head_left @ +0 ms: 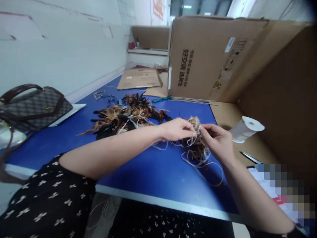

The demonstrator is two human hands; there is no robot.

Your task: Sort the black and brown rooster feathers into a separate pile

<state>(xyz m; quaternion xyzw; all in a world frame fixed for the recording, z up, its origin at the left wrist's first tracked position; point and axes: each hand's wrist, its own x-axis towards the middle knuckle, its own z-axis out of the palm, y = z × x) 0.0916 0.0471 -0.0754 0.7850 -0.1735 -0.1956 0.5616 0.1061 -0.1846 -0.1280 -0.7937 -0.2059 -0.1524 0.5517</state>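
My left hand and my right hand meet fingertip to fingertip over the right part of the blue table. Both are closed in a pinch on a thin white ribbon, whose loose loops trail down onto the tabletop. Just behind and below the fingers is a small bundle of brown feathers, partly covered by my hands. A large heap of brown and black feathers lies left of it, beyond my left forearm, with more white ribbon strands across it.
A white ribbon spool stands on cardboard to the right, with scissors nearer me. Tall cardboard boxes wall off the back and right. A patterned handbag sits at the left, and flat cardboard lies at the back.
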